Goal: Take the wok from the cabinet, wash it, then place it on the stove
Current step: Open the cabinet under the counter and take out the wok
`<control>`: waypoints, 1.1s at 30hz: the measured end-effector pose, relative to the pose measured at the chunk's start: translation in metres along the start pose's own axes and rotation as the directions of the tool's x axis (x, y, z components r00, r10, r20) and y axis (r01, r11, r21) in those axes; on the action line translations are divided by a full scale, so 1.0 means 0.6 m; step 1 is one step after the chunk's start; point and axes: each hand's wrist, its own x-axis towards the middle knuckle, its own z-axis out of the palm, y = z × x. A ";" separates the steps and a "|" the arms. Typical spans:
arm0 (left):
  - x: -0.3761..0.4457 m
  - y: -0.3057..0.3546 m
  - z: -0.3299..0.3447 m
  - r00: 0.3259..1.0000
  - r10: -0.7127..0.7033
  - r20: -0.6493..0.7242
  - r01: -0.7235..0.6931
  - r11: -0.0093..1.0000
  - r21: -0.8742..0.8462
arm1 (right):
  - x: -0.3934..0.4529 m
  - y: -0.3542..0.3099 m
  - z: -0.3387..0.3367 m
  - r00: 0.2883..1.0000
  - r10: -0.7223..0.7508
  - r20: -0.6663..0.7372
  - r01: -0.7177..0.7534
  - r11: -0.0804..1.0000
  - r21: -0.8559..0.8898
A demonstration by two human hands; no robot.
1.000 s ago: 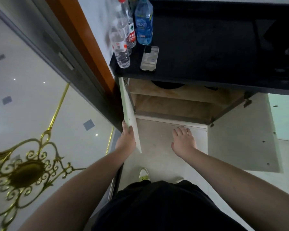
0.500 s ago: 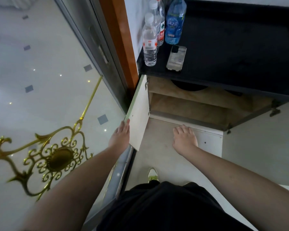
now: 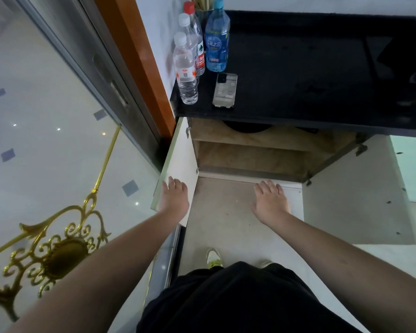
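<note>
left cabinet door [image 3: 181, 164] is now swung further out than half a second ago, nearly edge-on to the glass sliding door [image 3: 58, 116] on my left. my left hand [image 3: 174, 197] rides on its free edge, fingers straight and together, laid over the edge, pushing rather than gripping as far as i can tell. right hand [image 3: 270, 201] has barely moved: it hangs in front of the opening, palm down, fingers straight and slightly spread, holding nothing, touching nothing i can confirm. right cabinet door [image 3: 351, 193] is already fully open. so the cabinet [image 3: 262, 152] is clear on both sides and the opening step looks basically done. wok [image 3: 246, 128]: only a dark rounded sliver shows on the upper shelf, just under the black countertop [image 3: 298, 68], left of centre; i read it as the wok but can't see a handle or the rim properly. a second dark sliver sits further right under the counter edge, unclear what. next is reaching in with the free right hand, which means crouching or leaning since the counter overhang hides most of the shelf. three water bottles [image 3: 186, 68] and a phone [image 3: 225, 90] stand near the counter's front-left corner, worth avoiding when lifting the wok out and up.
</note>
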 end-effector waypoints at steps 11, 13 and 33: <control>0.068 0.137 -0.208 0.886 0.278 -0.372 -0.360 0.917 -0.173 | -0.018 0.115 -0.029 0.946 0.295 -0.136 -0.262 0.940 0.219; 0.072 0.170 -0.240 0.864 0.319 -0.389 -0.400 0.904 -0.148 | -0.017 0.139 -0.031 0.933 0.329 -0.149 -0.286 0.925 0.251; 0.162 0.344 -0.329 0.868 0.298 -0.398 -0.392 0.903 -0.177 | 0.074 0.317 -0.010 0.931 0.299 -0.210 -0.228 0.925 0.305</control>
